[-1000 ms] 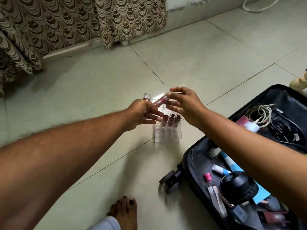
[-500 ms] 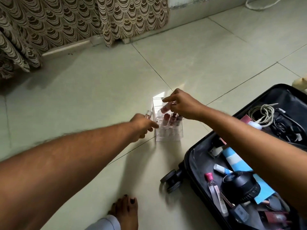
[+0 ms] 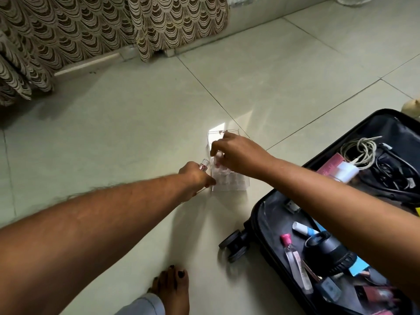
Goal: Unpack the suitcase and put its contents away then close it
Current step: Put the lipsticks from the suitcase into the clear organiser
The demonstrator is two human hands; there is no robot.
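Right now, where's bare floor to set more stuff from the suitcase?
Bare tile lies between the curtain and the clear organizer, and beyond the suitcase toward the wall. It is crowded around the organizer, where both hands work, and inside the suitcase.

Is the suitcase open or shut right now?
Open. The suitcase lies flat on the floor, its black lining exposed, with a coiled cable and a pink-capped bottle still inside.

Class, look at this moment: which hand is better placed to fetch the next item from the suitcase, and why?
The right hand, probably. Its arm already reaches across the open suitcase, and it seems about to finish slotting a tube into the organizer. The left hand is on the far side and grips a tube.
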